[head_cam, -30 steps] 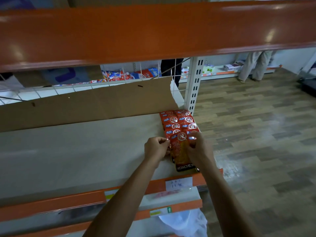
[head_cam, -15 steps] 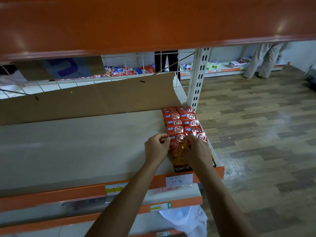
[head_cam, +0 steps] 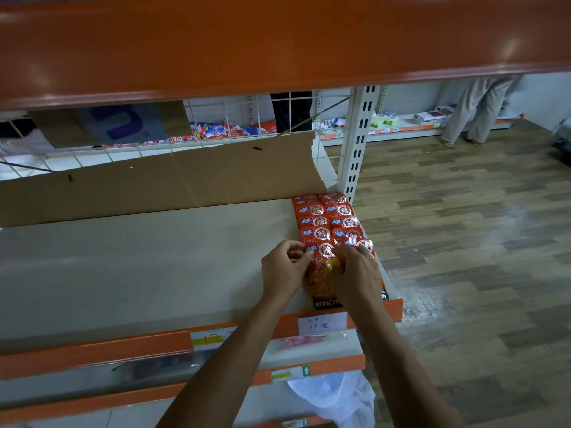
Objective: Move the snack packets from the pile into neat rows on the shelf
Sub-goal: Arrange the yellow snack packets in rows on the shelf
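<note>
Red snack packets (head_cam: pixel 327 216) lie in two overlapping rows at the right end of the beige shelf (head_cam: pixel 139 267). The frontmost packet (head_cam: pixel 319 281) of the left row is red and orange with a black band at its bottom. My left hand (head_cam: pixel 282 268) pinches that packet's left edge with curled fingers. My right hand (head_cam: pixel 355 273) lies over its right side, fingers curled onto its top, and covers the front of the right row. The pile of packets is not in view.
A brown cardboard sheet (head_cam: pixel 160 180) stands along the shelf's back. An orange shelf (head_cam: pixel 278 41) hangs close overhead. A white upright post (head_cam: pixel 358 143) marks the shelf's right end. Lower shelves with orange edges (head_cam: pixel 92 350) sit below. Two people's legs (head_cam: pixel 475 109) stand at far shelving.
The camera has dropped and moved closer. Both hands have stayed on the front packet, with the right hand sliding a little further over it.
</note>
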